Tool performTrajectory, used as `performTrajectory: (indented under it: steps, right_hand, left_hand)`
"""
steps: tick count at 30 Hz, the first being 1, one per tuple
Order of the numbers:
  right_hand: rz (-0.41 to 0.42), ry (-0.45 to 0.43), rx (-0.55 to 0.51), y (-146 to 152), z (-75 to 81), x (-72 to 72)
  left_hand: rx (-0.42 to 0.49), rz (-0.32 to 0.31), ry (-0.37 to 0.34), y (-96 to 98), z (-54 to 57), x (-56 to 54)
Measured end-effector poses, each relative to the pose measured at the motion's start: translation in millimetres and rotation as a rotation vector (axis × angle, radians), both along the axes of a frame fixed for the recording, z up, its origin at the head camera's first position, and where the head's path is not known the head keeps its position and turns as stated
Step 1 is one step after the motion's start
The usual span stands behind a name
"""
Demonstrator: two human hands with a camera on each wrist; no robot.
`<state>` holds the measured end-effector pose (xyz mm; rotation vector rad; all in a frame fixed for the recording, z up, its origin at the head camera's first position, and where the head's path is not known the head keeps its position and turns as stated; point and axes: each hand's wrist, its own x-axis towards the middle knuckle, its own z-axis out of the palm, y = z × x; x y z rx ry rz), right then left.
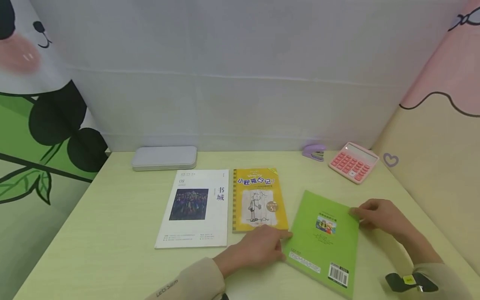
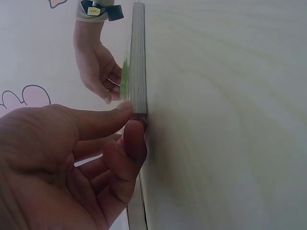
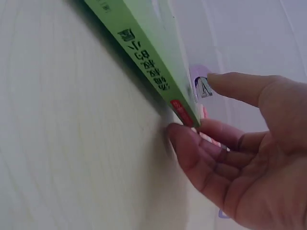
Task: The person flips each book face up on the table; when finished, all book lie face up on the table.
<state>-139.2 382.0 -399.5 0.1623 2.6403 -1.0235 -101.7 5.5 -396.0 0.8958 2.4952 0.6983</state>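
Touches the near left corner of the green book with the thumb and forefinger of the left hand, with the other fingers curled towards the palm and only a narrow gap between thumb and forefinger; cannot tell whether pinching that corner or merely pressing on it. With the right hand, touches the far right corner, at the end of the spine, with loosely bent fingertips, thumb apart from the cover in the right wrist view and no grip there. Lies flat on the pale table, back cover up and slightly askew, right between the fingers of both hands, with the barcode at the near end, well apart from the right fingertips. Just beyond the left knuckles, see the yellow book, cover up; farther to the left of those fingers, the white magazine with a dark picture on the front. Well beyond the left fingers, find the pale flat case; beyond the right fingertips, the pink calculator, and to the left of that the purple stapler. Behind the right fingers, at the wrist, notice a dark band with a yellow tag
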Motion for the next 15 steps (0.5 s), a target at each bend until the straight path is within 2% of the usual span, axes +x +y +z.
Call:
performTrajectory:
  steps: [7,11,15]
  right_hand:
    - [-0.053,0.005,-0.370,15.7,-10.5,5.5]
    - [-0.051,0.019,-0.493,22.6,-14.4,7.0]
    - [0.005,0.042,-0.540,27.2,-16.2,7.9]
  left_hand:
    - [-0.017,0.029,-0.021,-1.1,0.6,0.7]
    - [-0.018,0.040,-0.035,-0.4,1.1,0.6]
    - [-0.007,0.042,-0.047,-0.6,1.3,0.5]
